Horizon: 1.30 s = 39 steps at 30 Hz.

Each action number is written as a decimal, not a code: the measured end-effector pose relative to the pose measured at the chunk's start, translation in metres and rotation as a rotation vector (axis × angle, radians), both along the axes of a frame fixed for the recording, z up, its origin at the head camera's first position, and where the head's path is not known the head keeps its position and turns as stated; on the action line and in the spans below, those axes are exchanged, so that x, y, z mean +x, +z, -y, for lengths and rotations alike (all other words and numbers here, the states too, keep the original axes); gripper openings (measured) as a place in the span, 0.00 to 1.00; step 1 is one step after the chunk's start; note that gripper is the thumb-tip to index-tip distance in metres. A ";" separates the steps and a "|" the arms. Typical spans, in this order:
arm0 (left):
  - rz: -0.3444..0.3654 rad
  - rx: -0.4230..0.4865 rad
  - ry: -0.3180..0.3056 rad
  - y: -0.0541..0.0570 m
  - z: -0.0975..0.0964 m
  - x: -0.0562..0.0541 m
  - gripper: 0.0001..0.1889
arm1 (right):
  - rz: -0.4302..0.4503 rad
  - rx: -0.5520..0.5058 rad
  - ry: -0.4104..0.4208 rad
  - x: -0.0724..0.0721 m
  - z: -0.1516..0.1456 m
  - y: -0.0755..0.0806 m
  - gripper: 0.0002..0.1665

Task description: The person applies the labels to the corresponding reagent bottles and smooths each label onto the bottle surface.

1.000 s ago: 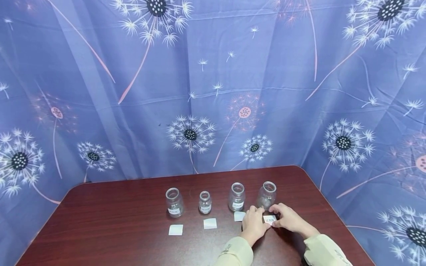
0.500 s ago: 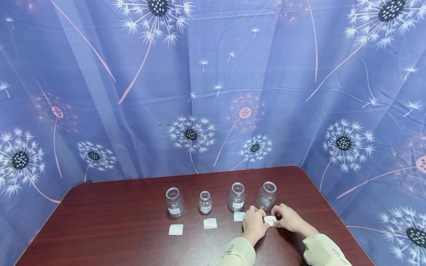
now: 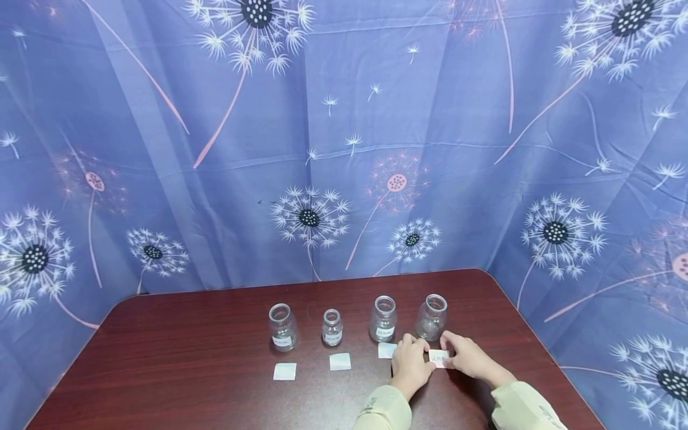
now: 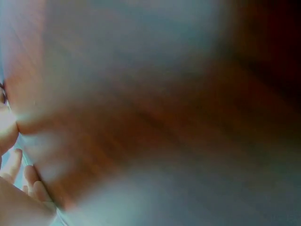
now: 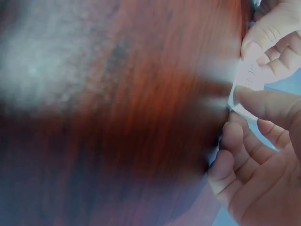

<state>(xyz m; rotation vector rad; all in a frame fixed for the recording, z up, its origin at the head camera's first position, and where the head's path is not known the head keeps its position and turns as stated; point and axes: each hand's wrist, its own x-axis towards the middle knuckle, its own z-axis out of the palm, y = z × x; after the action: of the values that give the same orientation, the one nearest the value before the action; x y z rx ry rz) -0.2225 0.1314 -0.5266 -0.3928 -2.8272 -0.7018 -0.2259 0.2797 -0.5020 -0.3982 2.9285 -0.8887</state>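
A small white label [image 3: 439, 358] with dark printed characters is stretched between two hands, in front of the rightmost glass jar [image 3: 432, 322]. My left hand [image 3: 411, 363] pinches its left end. At the other end, my right hand [image 3: 470, 357] grips it between thumb and fingers. The right wrist view shows the same label [image 5: 250, 77] with thumbs on it from both sides. That jar carries no visible label, while the jar [image 3: 383, 319] to its left has a white one low on its front. Only some fingers [image 4: 7, 129] show at the left wrist view's edge.
Further left stand a small labelled jar [image 3: 332, 329] and a larger labelled jar [image 3: 282, 328]. White paper slips lie before them: one slip [image 3: 285, 371] at left, another slip [image 3: 340, 361] in the middle, a third slip [image 3: 386, 350] beside my left hand. A dark red wooden table [image 3: 188, 358] meets a blue curtain [image 3: 242, 209].
The label has shifted slightly to the right and tilted a little between the hands. My right fingers have changed their hold on it slightly; the jars and slips stay put.
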 end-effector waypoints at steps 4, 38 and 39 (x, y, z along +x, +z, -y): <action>-0.016 0.040 -0.019 0.002 0.003 0.002 0.12 | 0.049 -0.082 0.030 0.002 -0.002 0.004 0.14; 0.054 0.631 -0.189 0.021 0.020 0.003 0.05 | 0.023 -0.551 0.076 0.024 0.010 0.023 0.07; 0.031 0.619 -0.189 0.021 0.021 0.004 0.05 | 0.008 -0.552 0.066 0.025 0.011 0.024 0.07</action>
<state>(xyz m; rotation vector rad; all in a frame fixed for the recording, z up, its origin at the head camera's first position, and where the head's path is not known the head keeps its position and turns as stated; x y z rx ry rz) -0.2189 0.1100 -0.5057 -0.5336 -2.4374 -1.5596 -0.2010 0.2690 -0.4779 -0.5053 2.5980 -1.6746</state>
